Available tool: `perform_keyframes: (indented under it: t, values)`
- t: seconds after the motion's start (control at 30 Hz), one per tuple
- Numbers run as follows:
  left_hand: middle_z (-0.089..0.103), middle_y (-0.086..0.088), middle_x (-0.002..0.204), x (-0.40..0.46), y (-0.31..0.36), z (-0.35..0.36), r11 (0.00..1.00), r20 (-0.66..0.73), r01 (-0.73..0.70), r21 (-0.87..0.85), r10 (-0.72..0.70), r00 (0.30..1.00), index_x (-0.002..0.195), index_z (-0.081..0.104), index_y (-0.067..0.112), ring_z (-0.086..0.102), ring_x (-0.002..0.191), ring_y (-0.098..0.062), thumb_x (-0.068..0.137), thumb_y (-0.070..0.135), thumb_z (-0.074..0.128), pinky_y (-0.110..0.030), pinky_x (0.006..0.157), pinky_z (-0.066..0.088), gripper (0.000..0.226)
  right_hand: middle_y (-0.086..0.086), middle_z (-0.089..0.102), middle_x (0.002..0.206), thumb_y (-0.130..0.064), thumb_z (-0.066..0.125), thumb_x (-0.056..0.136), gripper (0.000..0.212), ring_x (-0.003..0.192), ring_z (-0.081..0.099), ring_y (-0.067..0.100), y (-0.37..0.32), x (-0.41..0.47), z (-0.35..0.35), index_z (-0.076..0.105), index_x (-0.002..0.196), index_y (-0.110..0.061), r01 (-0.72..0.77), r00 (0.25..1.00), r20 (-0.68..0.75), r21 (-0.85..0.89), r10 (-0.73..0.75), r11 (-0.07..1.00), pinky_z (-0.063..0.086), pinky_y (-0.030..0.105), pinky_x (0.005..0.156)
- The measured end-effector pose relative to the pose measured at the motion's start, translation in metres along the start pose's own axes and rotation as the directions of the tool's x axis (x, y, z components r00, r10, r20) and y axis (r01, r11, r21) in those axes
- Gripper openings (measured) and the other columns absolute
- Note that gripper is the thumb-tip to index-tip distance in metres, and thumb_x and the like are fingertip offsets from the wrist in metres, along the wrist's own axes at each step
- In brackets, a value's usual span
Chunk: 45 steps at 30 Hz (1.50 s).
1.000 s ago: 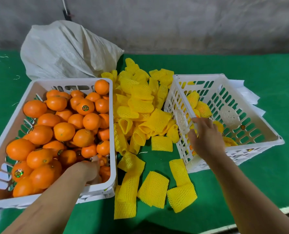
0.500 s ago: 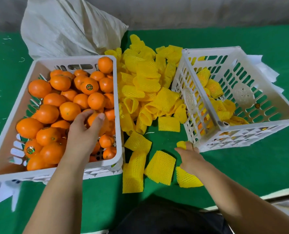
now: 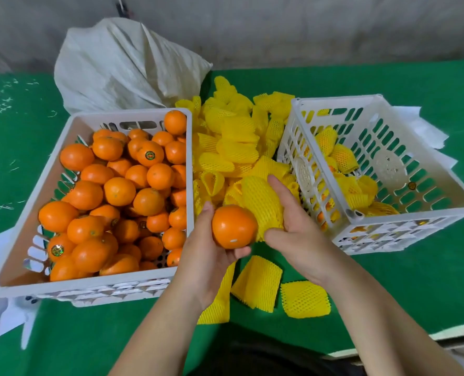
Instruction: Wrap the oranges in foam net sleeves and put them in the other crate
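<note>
My left hand grips one orange in the air between the two crates. My right hand holds a yellow foam net sleeve against the orange's right side, thumb under it and fingers behind. The white crate on the left is piled with bare oranges. The white crate on the right holds several oranges wrapped in yellow sleeves.
A heap of loose yellow sleeves lies between the crates, with three flat ones near the table's front edge. A white woven sack sits behind the left crate. Green cloth covers the table; white paper lies beside the right crate.
My left hand lifted an orange out of the left crate and brought it to the middle. My right hand picked a sleeve off the table and raised it to the orange.
</note>
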<state>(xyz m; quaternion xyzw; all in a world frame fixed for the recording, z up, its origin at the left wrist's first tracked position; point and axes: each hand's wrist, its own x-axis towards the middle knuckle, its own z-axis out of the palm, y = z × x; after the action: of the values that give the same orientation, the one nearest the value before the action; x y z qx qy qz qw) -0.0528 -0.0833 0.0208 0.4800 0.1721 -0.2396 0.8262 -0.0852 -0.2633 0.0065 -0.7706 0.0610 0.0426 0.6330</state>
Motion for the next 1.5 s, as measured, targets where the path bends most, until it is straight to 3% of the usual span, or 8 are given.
perform_keyframes:
  t: [0.13,0.3,0.5,0.8,0.97,1.2,1.33,1.5]
  values:
    - [0.077,-0.017,0.118,-0.007,0.006,0.001,0.996,0.047,0.063,-0.062,-0.06,0.997,0.14,0.057,0.025,0.075,0.082,-0.038,0.094,0.061,0.061,-0.033,0.048,0.056,0.058,-0.028,0.035,0.158,-0.026,0.064,0.079,0.09,0.145,0.037,0.0,-0.016,-0.014,0.006,0.024,0.148,-0.068,0.145,0.988,-0.064,0.094,-0.139,0.985,0.039,0.044,0.114]
    - [0.077,-0.016,0.116,-0.019,0.007,0.004,0.997,0.086,0.012,0.075,-0.018,0.996,0.129,0.067,0.025,0.074,0.079,-0.032,0.096,0.061,0.055,-0.031,0.049,0.053,0.05,-0.003,0.074,0.097,-0.027,0.066,0.095,0.027,0.083,0.07,0.01,-0.024,-0.024,0.025,0.064,0.114,-0.046,0.246,0.89,-0.433,0.187,-0.144,0.951,0.055,0.025,0.07]
    - [0.08,0.004,0.095,-0.014,-0.007,0.008,0.94,0.09,-0.123,0.318,0.099,0.991,0.096,0.082,0.042,0.078,0.075,-0.02,0.086,0.072,0.056,-0.031,0.052,0.053,0.041,-0.014,0.073,0.098,-0.031,0.063,0.092,0.011,0.094,0.069,0.004,-0.029,-0.014,0.028,0.072,0.097,-0.036,0.21,0.904,-0.393,0.062,-0.17,0.976,0.053,0.017,0.074]
    - [0.064,0.005,0.116,0.012,-0.039,-0.019,0.904,-0.067,-0.044,0.426,0.08,0.995,0.115,0.063,0.041,0.068,0.1,-0.015,0.106,0.059,0.047,-0.027,0.067,0.056,0.026,-0.006,0.049,0.127,-0.023,0.056,0.1,0.03,0.106,0.056,0.005,0.061,0.019,0.029,0.063,0.128,-0.034,-0.157,0.984,-0.128,-0.29,0.125,0.944,0.039,0.013,0.078]
    - [0.058,0.013,0.113,0.017,-0.061,-0.022,0.914,-0.085,-0.051,0.403,0.093,0.992,0.107,0.06,0.041,0.061,0.104,-0.009,0.107,0.057,0.047,-0.033,0.081,0.056,0.021,0.008,0.025,0.163,-0.028,0.052,0.097,0.036,0.149,0.021,0.034,0.123,0.023,0.027,0.061,0.13,-0.039,-0.245,0.927,0.006,-0.748,0.376,0.617,0.028,0.041,0.116]
    - [0.057,0.016,0.114,0.029,-0.062,-0.029,0.914,-0.112,0.028,0.406,0.019,0.994,0.11,0.057,0.047,0.06,0.105,-0.008,0.105,0.06,0.047,-0.039,0.091,0.058,0.017,-0.011,-0.022,0.169,-0.03,0.053,0.099,0.05,0.155,-0.013,0.032,0.133,0.054,0.032,0.044,0.148,-0.04,-0.137,0.868,0.109,-0.885,0.484,0.445,0.01,0.054,0.122]
    - [0.06,0.009,0.117,0.029,-0.06,-0.033,0.906,-0.143,0.068,0.418,-0.009,0.99,0.104,0.057,0.052,0.065,0.103,-0.015,0.107,0.06,0.045,-0.031,0.071,0.057,0.015,-0.001,0.031,0.164,-0.022,0.06,0.1,0.055,0.149,0.027,0.026,0.112,0.059,0.037,0.045,0.152,-0.023,-0.149,0.978,-0.009,-0.723,0.208,0.674,0.03,0.041,0.117]
    - [0.063,0.007,0.115,0.03,-0.058,-0.028,0.918,-0.13,-0.017,0.397,0.074,0.989,0.113,0.066,0.046,0.07,0.093,-0.014,0.108,0.055,0.045,-0.025,0.061,0.058,0.023,-0.021,0.061,0.129,-0.029,0.057,0.083,0.044,0.121,0.056,0.006,0.07,0.035,0.029,0.066,0.119,-0.053,-0.223,0.968,-0.12,0.002,0.221,0.975,0.047,0.026,0.096]
